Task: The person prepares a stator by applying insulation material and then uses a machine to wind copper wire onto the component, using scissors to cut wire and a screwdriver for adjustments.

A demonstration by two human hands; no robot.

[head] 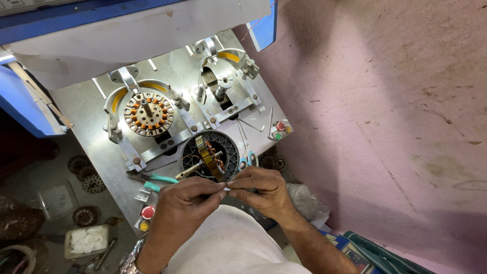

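Note:
My left hand (185,203) and my right hand (261,189) meet fingertip to fingertip over a small white strip (227,189), which both pinch. Just above them a wound stator (210,156) with copper coils and a shaft stands on edge in a round black holder (229,147). A second stator (148,113) with orange windings sits on the left station of the metal winding machine (91,111). The right station (223,86) holds only a bare spindle.
Green-handled pliers (157,178) and blue-handled scissors (247,158) lie on the plate near the hands. Red and yellow buttons (146,215) sit at the plate's corner. A tray of white pieces (87,239) and loose stators (86,175) rest lower left. A pink wall (395,116) is at right.

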